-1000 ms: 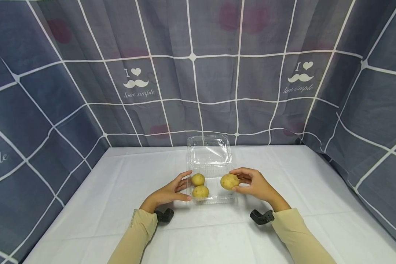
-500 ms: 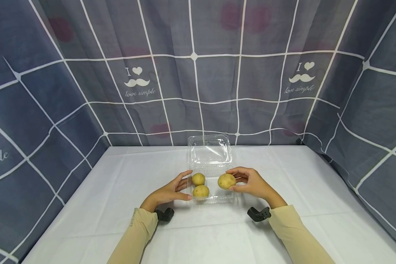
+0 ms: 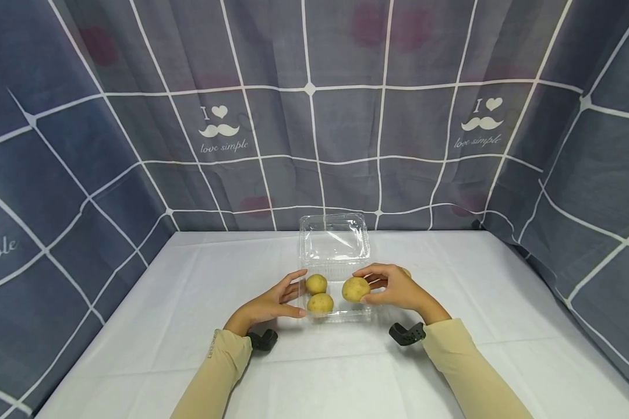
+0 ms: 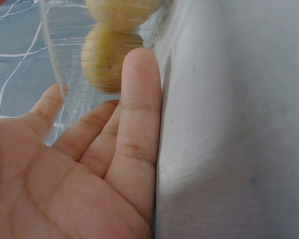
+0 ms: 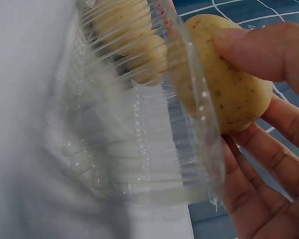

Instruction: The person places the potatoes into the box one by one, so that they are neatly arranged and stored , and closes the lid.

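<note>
A clear plastic clamshell box [image 3: 336, 314] lies on the white table, its lid [image 3: 334, 238] standing up at the back. Two yellow potatoes, a far one [image 3: 316, 284] and a near one [image 3: 320, 303], sit side by side in its left half. My left hand [image 3: 269, 302] rests at the left side of the box, fingers extended along the wall. Over the right half, my right hand [image 3: 395, 288] holds a third potato [image 3: 356, 289] between thumb and fingers. The right wrist view shows this potato [image 5: 239, 94] just above the rim [image 5: 204, 104].
Part of another yellow potato [image 3: 406, 272] peeks out behind my right hand. A white cloth [image 3: 325, 372] covers the table. Grey-blue checked curtains [image 3: 346, 128] enclose its back and sides. Each wrist wears a black camera mount, such as the right one [image 3: 406, 334].
My right hand has moved left with its potato, farther over the right half of the box. Behind it, part of another potato has come into sight. The left hand has stayed in place.
</note>
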Tool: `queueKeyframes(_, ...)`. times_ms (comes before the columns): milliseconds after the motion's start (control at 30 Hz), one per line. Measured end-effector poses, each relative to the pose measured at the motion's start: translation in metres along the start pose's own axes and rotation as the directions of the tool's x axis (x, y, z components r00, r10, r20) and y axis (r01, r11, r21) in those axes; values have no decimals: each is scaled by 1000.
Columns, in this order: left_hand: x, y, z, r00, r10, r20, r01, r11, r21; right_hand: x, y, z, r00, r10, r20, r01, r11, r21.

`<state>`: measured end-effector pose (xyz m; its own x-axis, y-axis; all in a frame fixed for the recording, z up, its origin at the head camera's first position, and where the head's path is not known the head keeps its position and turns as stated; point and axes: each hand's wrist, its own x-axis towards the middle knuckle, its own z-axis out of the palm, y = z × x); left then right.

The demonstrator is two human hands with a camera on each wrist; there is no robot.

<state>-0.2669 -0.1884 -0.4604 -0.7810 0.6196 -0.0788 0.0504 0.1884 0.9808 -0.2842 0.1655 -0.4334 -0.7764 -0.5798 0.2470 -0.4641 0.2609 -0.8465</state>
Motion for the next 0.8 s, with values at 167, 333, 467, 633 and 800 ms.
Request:
queueKeyframes(167, 0, 0, 0, 1000, 1, 4, -1, 1000, 5, 4, 0, 0, 999, -11, 32, 12, 1000, -23)
queueKeyframes(333, 0, 0, 0, 1000, 9, 10, -9, 1000, 7, 7, -2, -1, 998, -6, 66, 8, 1000, -30)
queueKeyframes(467, 0, 0, 0, 1000, 4, 6, -4, 1000, 4, 10, -3, -2, 995, -11, 98, 15, 999, -42)
queueKeyframes(633, 0, 1, 1, 1000, -6, 0, 6, 1000, 2, 16, -2, -2, 989, -52, 136, 57, 998, -36)
queueKeyframes(800, -1, 2, 1, 1000, -2, 2, 2, 1000, 4, 22, -3, 1, 984, -9, 178, 18, 999, -47)
